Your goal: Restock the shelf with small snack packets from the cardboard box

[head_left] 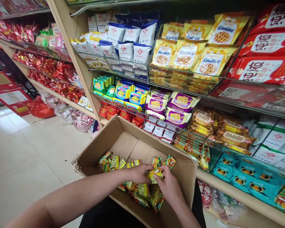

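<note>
An open cardboard box (pixel 194 177) rests tilted over my lap, with many small yellow, green and orange snack packets (pixel 115 162) scattered in it. Above the packets, near the box's right part, my left hand (pixel 141 174) and my right hand (pixel 168 182) meet around a yellow packet (pixel 154 175). The fingers of both hands are closed on it. More packets lie under and beside the hands, some hidden by the left forearm.
Beyond the box stands a shelf unit (pixel 64 34) with glass dividers, holding cookie packs (pixel 184 55), purple biscuit packs (pixel 178 117) and teal packs (pixel 247 177). Plastic bags (pixel 73 115) and a red carton (pixel 11 95) lie on the tiled floor (pixel 33 158) at left.
</note>
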